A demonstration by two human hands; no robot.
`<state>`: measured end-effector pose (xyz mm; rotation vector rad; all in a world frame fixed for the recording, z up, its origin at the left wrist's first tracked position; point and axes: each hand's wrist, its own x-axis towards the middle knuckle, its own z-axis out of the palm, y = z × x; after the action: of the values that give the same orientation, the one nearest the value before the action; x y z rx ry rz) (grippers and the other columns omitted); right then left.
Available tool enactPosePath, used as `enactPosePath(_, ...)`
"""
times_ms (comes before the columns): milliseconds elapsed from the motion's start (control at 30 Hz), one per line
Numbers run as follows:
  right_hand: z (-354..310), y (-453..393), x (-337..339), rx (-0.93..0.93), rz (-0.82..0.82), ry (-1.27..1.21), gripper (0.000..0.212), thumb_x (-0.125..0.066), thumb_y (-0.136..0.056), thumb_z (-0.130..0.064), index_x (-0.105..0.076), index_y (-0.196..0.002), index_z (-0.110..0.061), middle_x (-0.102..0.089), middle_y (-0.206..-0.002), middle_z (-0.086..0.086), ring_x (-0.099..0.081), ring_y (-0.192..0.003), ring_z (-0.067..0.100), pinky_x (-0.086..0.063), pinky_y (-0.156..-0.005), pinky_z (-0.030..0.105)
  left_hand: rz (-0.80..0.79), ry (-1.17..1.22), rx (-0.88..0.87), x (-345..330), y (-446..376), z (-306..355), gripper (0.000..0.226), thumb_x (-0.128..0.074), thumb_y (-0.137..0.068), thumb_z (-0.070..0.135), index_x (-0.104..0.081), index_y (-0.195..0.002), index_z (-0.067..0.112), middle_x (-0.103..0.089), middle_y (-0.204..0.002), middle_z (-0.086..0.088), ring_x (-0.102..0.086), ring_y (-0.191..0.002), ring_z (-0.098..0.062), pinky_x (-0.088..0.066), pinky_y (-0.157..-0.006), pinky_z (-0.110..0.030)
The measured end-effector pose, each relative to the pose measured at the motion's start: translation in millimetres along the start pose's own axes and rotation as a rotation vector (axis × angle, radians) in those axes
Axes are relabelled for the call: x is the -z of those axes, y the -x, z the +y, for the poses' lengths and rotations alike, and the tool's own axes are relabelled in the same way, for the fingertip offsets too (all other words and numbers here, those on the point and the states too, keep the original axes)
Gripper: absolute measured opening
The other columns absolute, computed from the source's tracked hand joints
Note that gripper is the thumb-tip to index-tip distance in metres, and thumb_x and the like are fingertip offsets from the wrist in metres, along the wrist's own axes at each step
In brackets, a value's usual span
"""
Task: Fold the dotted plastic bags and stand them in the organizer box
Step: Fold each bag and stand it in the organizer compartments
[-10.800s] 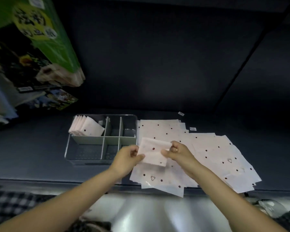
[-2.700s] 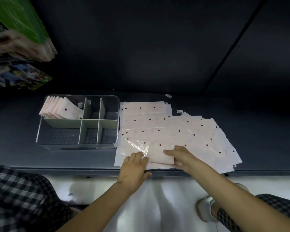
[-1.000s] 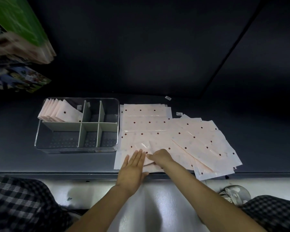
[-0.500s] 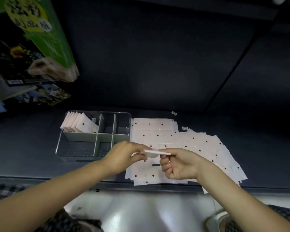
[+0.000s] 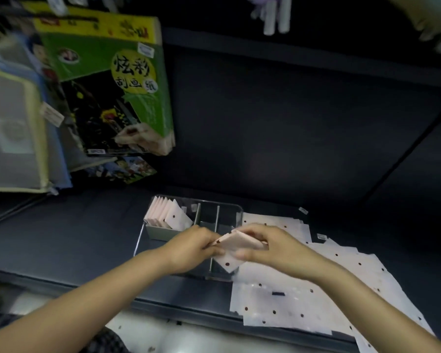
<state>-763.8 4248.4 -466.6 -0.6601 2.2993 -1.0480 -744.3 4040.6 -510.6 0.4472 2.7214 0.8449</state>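
A folded dotted plastic bag point(image 5: 233, 248) is held in the air between both hands, over the right part of the clear organizer box point(image 5: 238, 212). My left hand point(image 5: 191, 248) pinches its left corner and my right hand point(image 5: 270, 247) grips its right side. Several folded bags point(image 5: 167, 215) stand in a row in the box's back left compartment. Flat unfolded dotted bags point(image 5: 303, 284) lie spread on the dark shelf to the right of the box.
Green and black packaged goods point(image 5: 112, 80) hang at the upper left above the shelf. The dark shelf surface point(image 5: 74, 233) stretches to the left of the box. Its front edge runs below my forearms.
The bag was pressed flat and folded on the pile, then lifted. Both hands have carried it left from above the pile to over the box. The view has swung left and up.
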Motion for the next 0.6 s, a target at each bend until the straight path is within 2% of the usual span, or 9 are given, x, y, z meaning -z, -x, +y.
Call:
enactPosePath(100,-7,-23,-20,0.070,0.000,0.166,0.007,-0.066,-0.084,-0.036,-0.066,-0.081,-0.030,-0.063,-0.071,-0.013,-0.054,-0.062,0.000,-0.041,-0.057,0.019,-0.080,-0.046,-0.004,11,2,-15,0.021,-0.058,-0.092,0.024,-0.054,-0.072,0.020,-0.049,-0.062,0.008,-0.049,-0.064,-0.012,-0.031,-0.056,-0.020)
enactPosePath(167,-10,-42,-31,0.077,0.026,0.179,0.024,-0.061,-0.088,-0.029,-0.061,-0.065,-0.037,-0.057,-0.059,-0.018,-0.049,-0.055,-0.003,-0.035,-0.052,0.014,-0.107,-0.034,0.031,19,3,-29,0.027,-0.059,-0.092,0.026,-0.049,-0.067,0.024,-0.049,-0.063,0.010,-0.046,-0.063,-0.007,-0.031,-0.057,-0.017)
enactPosePath(267,-11,-72,-37,0.008,0.013,0.102,0.018,-0.058,-0.090,-0.027,-0.064,-0.075,-0.033,-0.064,-0.070,-0.014,-0.057,-0.064,-0.002,-0.043,-0.059,0.016,-0.034,-0.029,0.134,26,5,-55,0.029,-0.057,-0.092,0.027,-0.049,-0.065,0.030,-0.050,-0.064,0.015,-0.047,-0.066,-0.003,-0.034,-0.059,-0.018)
enactPosePath(333,-10,-94,-37,-0.070,0.054,0.052,0.014,-0.057,-0.092,-0.026,-0.065,-0.081,-0.026,-0.067,-0.081,-0.007,-0.063,-0.076,0.008,-0.047,-0.064,0.022,0.111,-0.074,0.227,28,7,-73,0.010,-0.053,-0.094,0.029,-0.059,-0.090,0.035,-0.059,-0.086,0.018,-0.055,-0.086,-0.009,-0.042,-0.068,-0.025)
enactPosePath(367,-9,-107,-36,-0.109,0.096,0.041,0.014,-0.056,-0.092,-0.026,-0.065,-0.082,-0.024,-0.067,-0.083,-0.005,-0.064,-0.078,0.011,-0.047,-0.062,0.022,0.186,-0.089,0.285,27,7,-82,0.016,-0.051,-0.095,0.029,-0.058,-0.108,0.036,-0.060,-0.105,0.015,-0.055,-0.099,-0.012,-0.046,-0.075,-0.030)
enactPosePath(400,-7,-119,-36,-0.144,0.146,0.043,0.014,-0.055,-0.093,-0.025,-0.065,-0.085,-0.023,-0.066,-0.085,-0.005,-0.063,-0.080,0.013,-0.045,-0.061,0.022,0.228,-0.103,0.336,24,7,-91,0.028,-0.050,-0.095,0.029,-0.052,-0.122,0.034,-0.055,-0.123,0.011,-0.051,-0.112,-0.015,-0.047,-0.084,-0.033)
enactPosePath(467,-6,-146,-39,-0.189,0.225,0.055,0.018,-0.053,-0.094,-0.025,-0.068,-0.096,-0.016,-0.067,-0.092,0.000,-0.062,-0.085,0.017,-0.042,-0.060,0.023,0.242,-0.139,0.423,16,6,-110,0.042,-0.048,-0.096,0.030,-0.040,-0.137,0.029,-0.034,-0.148,0.003,-0.032,-0.133,-0.020,-0.041,-0.099,-0.036)
enactPosePath(533,-6,-171,-49,-0.203,0.253,0.128,0.025,-0.051,-0.095,-0.025,-0.068,-0.105,-0.011,-0.068,-0.102,0.005,-0.063,-0.092,0.021,-0.040,-0.060,0.024,0.205,-0.142,0.486,5,7,-123,0.053,-0.049,-0.096,0.034,-0.028,-0.144,0.029,-0.011,-0.157,-0.005,-0.011,-0.143,-0.025,-0.031,-0.110,-0.040)
enactPosePath(600,-8,-192,-62,-0.221,0.262,0.204,0.026,-0.047,-0.095,-0.022,-0.067,-0.103,-0.008,-0.068,-0.104,0.009,-0.063,-0.090,0.024,-0.043,-0.063,0.026,0.157,-0.109,0.511,-5,8,-133,0.061,-0.049,-0.096,0.036,-0.018,-0.148,0.030,0.004,-0.158,-0.010,-0.001,-0.145,-0.028,-0.025,-0.114,-0.042)
